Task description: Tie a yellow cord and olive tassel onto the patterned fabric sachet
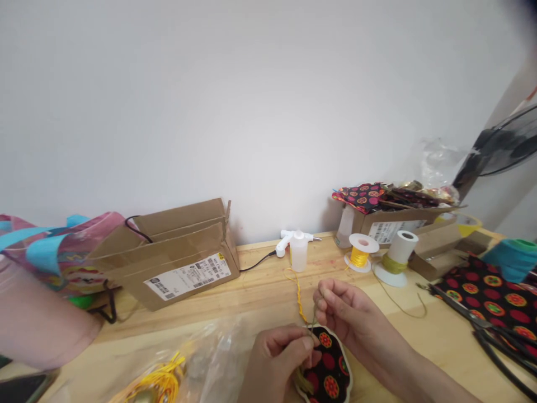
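My left hand (285, 355) is closed in a pinch on a thin olive-green cord (314, 318), low over a patterned fabric piece (329, 364). That piece is black with red and orange flowers and has a pale scalloped edge. Above and to the right, my right hand (346, 305) pinches the same cord, which runs short between the two hands. A twisted yellow cord (299, 296) reaches from the fabric piece's top toward a white squeeze bottle (299, 252). More olive strands (305, 383) hang below my left fingers. The fingertips hide the cord's exact ends.
A white glue gun (287, 240) lies behind the bottle. A yellow cord spool (359, 254) and an olive cord spool (395, 260) stand at right, near black scissors (482, 324). Cardboard boxes (184, 263) and a plastic bag of yellow cords (161, 380) are at left.
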A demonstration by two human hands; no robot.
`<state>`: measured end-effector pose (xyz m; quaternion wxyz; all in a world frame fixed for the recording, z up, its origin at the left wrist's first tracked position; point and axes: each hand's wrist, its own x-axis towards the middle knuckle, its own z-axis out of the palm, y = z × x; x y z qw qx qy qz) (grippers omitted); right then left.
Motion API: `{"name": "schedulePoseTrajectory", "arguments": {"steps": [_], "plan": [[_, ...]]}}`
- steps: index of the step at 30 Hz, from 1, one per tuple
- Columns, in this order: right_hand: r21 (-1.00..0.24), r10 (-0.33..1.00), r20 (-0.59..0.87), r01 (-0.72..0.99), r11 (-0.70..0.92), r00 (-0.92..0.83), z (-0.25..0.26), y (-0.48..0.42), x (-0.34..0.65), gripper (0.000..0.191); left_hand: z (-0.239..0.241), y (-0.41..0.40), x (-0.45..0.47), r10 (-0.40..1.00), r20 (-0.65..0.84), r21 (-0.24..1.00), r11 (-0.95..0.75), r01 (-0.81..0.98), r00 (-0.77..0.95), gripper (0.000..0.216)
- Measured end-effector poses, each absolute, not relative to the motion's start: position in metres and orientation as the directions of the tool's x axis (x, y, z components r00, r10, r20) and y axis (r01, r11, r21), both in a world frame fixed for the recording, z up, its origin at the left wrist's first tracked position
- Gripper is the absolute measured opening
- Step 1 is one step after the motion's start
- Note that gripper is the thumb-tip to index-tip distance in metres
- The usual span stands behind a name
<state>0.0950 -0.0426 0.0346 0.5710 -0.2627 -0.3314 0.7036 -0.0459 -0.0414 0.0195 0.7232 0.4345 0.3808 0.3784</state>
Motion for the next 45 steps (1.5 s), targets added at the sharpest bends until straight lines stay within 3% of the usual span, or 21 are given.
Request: {"name": "schedulePoseTrajectory", "arguments": {"steps": [5, 8, 10, 13, 16, 23, 28, 38, 45], "plan": [[-0.835, 0.992, -0.073, -0.538, -0.119, -0.105, 0.03, -0.038, 0.098, 0.019, 0.01, -0.042, -0.043, 0.868, -0.264, 0.889, 0.389, -0.244, 0.421, 0.019], [-0.963, 1.0, -0.002, -0.27, 0.007, 0.031, 0.033, -0.038, 0.1, 0.02, 0.01, -0.041, -0.041, 0.849, -0.323, 0.833, 0.465, -0.3, 0.419, 0.021], [-0.988, 0.987, 0.147, -0.03, 0.149, 0.064, 0.035, -0.042, 0.1, 0.016, 0.013, -0.041, -0.041, 0.838, -0.354, 0.798, 0.502, -0.333, 0.416, 0.021], [-0.844, 0.892, 0.445, 0.296, 0.447, -0.076, 0.038, -0.046, 0.098, 0.01, 0.016, -0.041, -0.042, 0.831, -0.372, 0.758, 0.529, -0.381, 0.414, 0.02], [-0.665, 0.792, 0.566, 0.441, 0.603, -0.228, 0.036, -0.047, 0.097, 0.012, 0.016, -0.04, -0.043, 0.84, -0.339, 0.753, 0.513, -0.412, 0.424, 0.022], [-0.596, 0.77, 0.565, 0.497, 0.63, -0.298, 0.034, -0.045, 0.096, 0.01, 0.017, -0.041, -0.044, 0.859, -0.3, 0.762, 0.477, -0.438, 0.414, 0.02], [-0.593, 0.799, 0.529, 0.549, 0.589, -0.284, 0.034, -0.046, 0.097, 0.012, 0.026, -0.044, -0.044, 0.851, -0.355, 0.699, 0.517, -0.494, 0.388, 0.017], [-0.642, 0.814, 0.491, 0.503, 0.579, -0.31, 0.038, -0.049, 0.1, 0.012, 0.014, -0.038, -0.046, 0.783, -0.33, 0.675, 0.586, -0.449, 0.527, 0.019], [-0.61, 0.796, 0.469, 0.512, 0.605, -0.382, 0.038, -0.048, 0.101, 0.012, 0.025, -0.041, -0.047, 0.774, -0.43, 0.615, 0.628, -0.477, 0.465, 0.007]]}}
